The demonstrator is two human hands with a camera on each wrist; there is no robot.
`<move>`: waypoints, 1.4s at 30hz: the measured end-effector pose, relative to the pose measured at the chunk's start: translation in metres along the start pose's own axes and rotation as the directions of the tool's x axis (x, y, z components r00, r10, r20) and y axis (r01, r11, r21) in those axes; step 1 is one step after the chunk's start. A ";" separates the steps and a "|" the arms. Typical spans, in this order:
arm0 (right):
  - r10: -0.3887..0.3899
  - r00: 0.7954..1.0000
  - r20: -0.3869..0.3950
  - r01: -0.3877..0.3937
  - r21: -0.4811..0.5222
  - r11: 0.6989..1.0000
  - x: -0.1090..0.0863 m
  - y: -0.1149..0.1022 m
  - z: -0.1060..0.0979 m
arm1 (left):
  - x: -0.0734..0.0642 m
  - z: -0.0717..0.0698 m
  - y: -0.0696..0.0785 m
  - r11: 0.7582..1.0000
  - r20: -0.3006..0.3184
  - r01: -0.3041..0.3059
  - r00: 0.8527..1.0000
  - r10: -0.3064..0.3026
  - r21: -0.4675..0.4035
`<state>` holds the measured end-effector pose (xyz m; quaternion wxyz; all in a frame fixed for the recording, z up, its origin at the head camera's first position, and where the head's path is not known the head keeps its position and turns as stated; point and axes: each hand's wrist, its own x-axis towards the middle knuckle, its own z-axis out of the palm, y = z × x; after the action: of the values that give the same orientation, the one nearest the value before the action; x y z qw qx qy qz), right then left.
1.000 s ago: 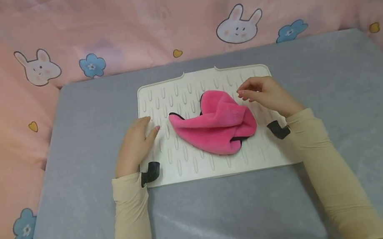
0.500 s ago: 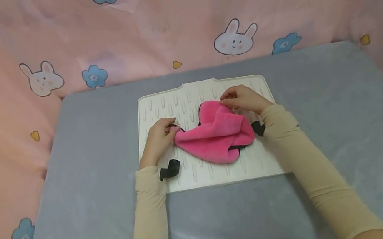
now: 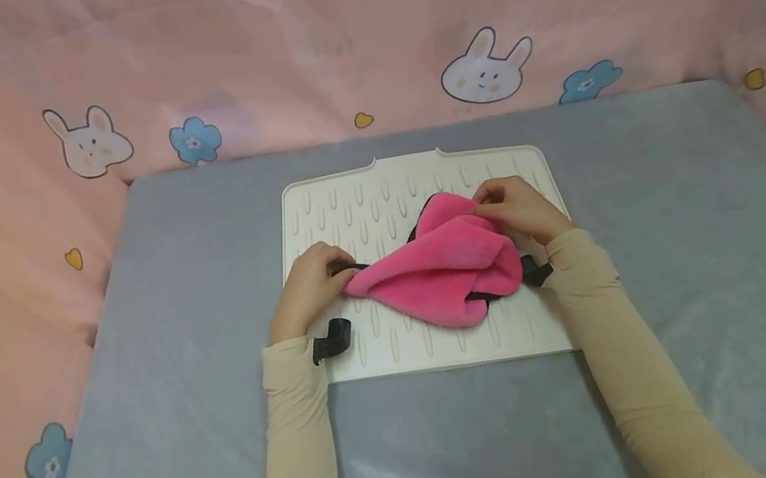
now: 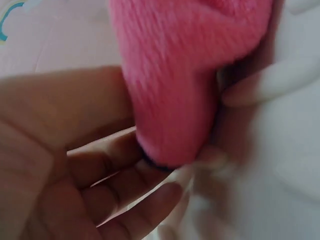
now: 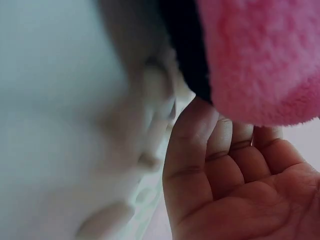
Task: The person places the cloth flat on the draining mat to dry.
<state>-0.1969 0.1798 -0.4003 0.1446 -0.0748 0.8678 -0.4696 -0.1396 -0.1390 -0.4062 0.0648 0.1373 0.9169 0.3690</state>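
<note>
A crumpled pink plush cloth (image 3: 434,273) with a dark edging lies on a cream ribbed mat (image 3: 326,215). At the cloth's left corner, my left hand (image 3: 311,287) pinches the fabric between thumb and fingers. The left wrist view has that pink corner (image 4: 170,120) in front of the fingers, slightly raised. My right hand (image 3: 521,207) pinches the cloth's upper right part in the head view. Seen from the right wrist, the fingers (image 5: 192,155) reach under the dark edge and the plush (image 5: 265,65) hides the thumb.
The mat lies on a table covered in grey cloth (image 3: 463,445). A pink curtain (image 3: 319,38) printed with rabbits and flowers hangs behind and at the sides. Each wrist carries a black camera mount (image 3: 333,339).
Both hands have come inward onto the cloth, the left from the mat's left side, the right from its right. The cloth's left corner is now pinched and pulled narrower; its top has shifted slightly.
</note>
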 end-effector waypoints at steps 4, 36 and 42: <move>-0.002 0.998 -0.055 0.004 0.043 0.999 -0.009 0.006 -0.005 | -0.005 -0.006 -0.004 0.998 0.019 0.024 1.000 -0.023 -0.062; 0.070 0.985 -0.157 0.005 0.436 0.900 -0.033 0.018 -0.020 | 0.003 0.001 -0.005 0.951 -0.185 0.100 0.970 -0.159 -0.293; 0.139 0.977 -0.165 -0.050 0.456 0.889 -0.033 0.020 -0.023 | -0.011 -0.018 -0.003 0.933 0.177 0.248 0.962 -0.206 -0.262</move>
<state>-0.1731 0.2178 -0.3989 0.0960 0.0487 0.7483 -0.6546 -0.1339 -0.1567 -0.3949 0.1933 0.0463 0.8574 0.4748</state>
